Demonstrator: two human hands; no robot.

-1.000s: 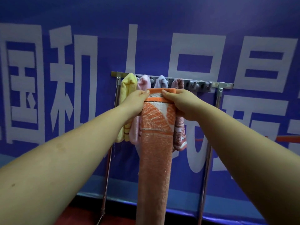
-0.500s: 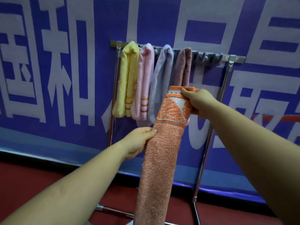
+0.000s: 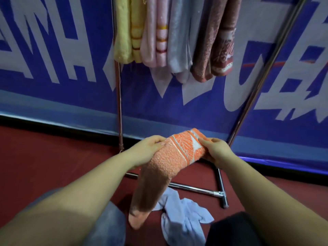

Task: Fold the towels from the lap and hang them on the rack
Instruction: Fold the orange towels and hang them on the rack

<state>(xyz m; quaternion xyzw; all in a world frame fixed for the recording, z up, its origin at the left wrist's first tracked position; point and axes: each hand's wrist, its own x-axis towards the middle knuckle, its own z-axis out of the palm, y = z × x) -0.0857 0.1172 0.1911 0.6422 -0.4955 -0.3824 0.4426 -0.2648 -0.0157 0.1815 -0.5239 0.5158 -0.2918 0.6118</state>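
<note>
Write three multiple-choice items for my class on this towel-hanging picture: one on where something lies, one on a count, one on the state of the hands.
1. Where is the light blue cloth?
A. on the rack
B. on the red floor
C. in the left hand

2. How many towels hang on the rack?
A. two
B. four
C. six

3. What are the hands doing?
A. both grip the orange towel
B. both hang open
C. only the right one grips it

Answers:
1 B: it lies crumpled on the floor below the orange towel.
2 B: yellow towel, pink towel, grey towel and brown towel.
3 A: left hand and right hand each curl round the orange towel's upper end.
</note>
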